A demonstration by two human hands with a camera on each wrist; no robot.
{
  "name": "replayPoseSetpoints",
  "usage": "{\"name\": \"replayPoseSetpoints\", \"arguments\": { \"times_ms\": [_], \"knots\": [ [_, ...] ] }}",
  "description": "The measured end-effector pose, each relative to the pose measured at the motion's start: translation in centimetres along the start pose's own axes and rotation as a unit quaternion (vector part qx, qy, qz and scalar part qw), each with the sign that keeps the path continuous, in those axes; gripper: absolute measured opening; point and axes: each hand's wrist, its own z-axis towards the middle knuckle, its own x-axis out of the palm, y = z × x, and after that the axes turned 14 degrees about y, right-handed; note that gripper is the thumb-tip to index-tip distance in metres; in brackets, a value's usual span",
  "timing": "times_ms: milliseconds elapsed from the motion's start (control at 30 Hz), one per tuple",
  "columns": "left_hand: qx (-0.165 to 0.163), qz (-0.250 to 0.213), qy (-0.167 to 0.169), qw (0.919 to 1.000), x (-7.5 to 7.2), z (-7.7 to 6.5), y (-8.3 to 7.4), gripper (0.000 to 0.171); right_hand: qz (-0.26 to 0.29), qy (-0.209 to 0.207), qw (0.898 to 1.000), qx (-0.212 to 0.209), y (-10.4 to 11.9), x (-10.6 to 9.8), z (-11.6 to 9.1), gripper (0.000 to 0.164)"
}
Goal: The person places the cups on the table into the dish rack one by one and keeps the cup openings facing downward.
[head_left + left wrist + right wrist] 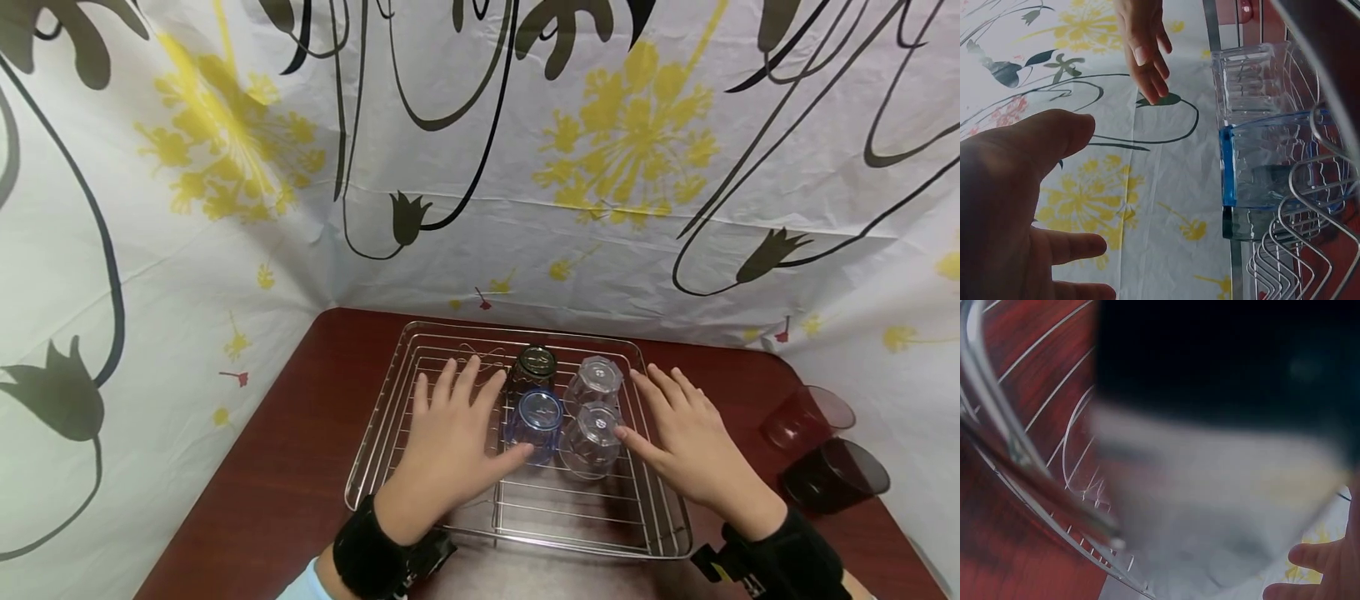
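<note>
Spread fingers of my left hand (456,425) hover over the left half of a wire rack (517,542), the thumb close to an upturned blue glass (537,421). My right hand (686,433) is at the rack's right side, fingers extended, its thumb near the front one of two upturned clear glasses (596,429). Behind the blue one stands a dark green glass (536,362), also upside down. Neither hand grips anything. From the left wrist, the blue glass (1260,162) and a clear glass (1250,81) appear sideways, apart from the left thumb (1063,134).
Right of the rack, a red glass (810,417) and a black glass (836,475) stand on the dark red table (262,492). Patterned cloth (480,167) hangs around the table. A large blurred shape (1210,506) covers much of the right wrist view.
</note>
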Motion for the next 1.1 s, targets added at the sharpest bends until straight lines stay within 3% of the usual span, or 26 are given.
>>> {"name": "replayPoseSetpoints", "arguments": {
  "times_ms": [167,467,600,800,1100],
  "knots": [
    [-0.003,-0.006,0.000,1.0000,0.5,-0.3,0.2,0.096,0.001,0.006,1.000,0.006,-0.1,0.3,0.0,0.079],
    [-0.001,-0.011,-0.027,0.9996,0.8,-0.4,0.4,0.093,-0.003,-0.040,0.999,-0.017,-0.9,0.3,0.2,0.076],
    [-0.004,-0.010,-0.024,0.9996,0.9,-0.4,0.5,0.093,-0.002,-0.039,0.999,-0.006,-2.0,0.4,0.1,0.078],
    [-0.003,-0.016,-0.021,0.9997,1.0,-0.4,0.5,0.093,0.000,-0.029,0.999,0.028,-4.6,0.8,-0.4,0.079],
    [0.001,-0.020,-0.019,0.9996,1.2,-0.4,0.6,0.093,-0.005,-0.027,0.995,0.096,-10.7,1.7,-2.2,0.083]
  ]
}}
